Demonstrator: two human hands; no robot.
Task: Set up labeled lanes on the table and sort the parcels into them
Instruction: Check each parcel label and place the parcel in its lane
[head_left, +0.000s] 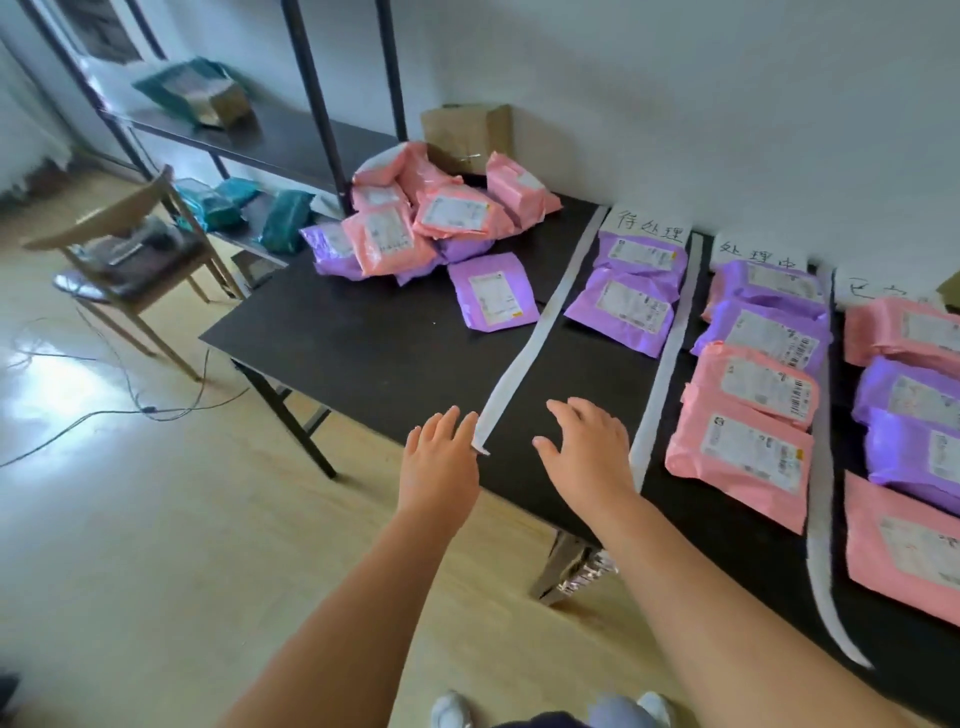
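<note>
A black table (374, 358) carries white paper strips that mark lanes. The leftmost strip (540, 322) ends near my left hand (441, 457), whose straight fingers are at its near tip. My right hand (587, 447) hovers open over the bare first lane. White handwritten labels (647, 226) lie at the far ends of the lanes. Two purple parcels (631, 291) lie in the first lane, purple and pink parcels (753, 384) in the second, more in the third (909, 410). An unsorted pile of pink and purple parcels (421, 228) sits at the far left, with one purple parcel (493, 299) apart from it.
A brown cardboard box (467, 135) stands against the wall behind the pile. A dark metal shelf (249, 135) with teal parcels is at the left, a wooden chair (130, 249) in front of it. Cables (104, 410) lie on the floor.
</note>
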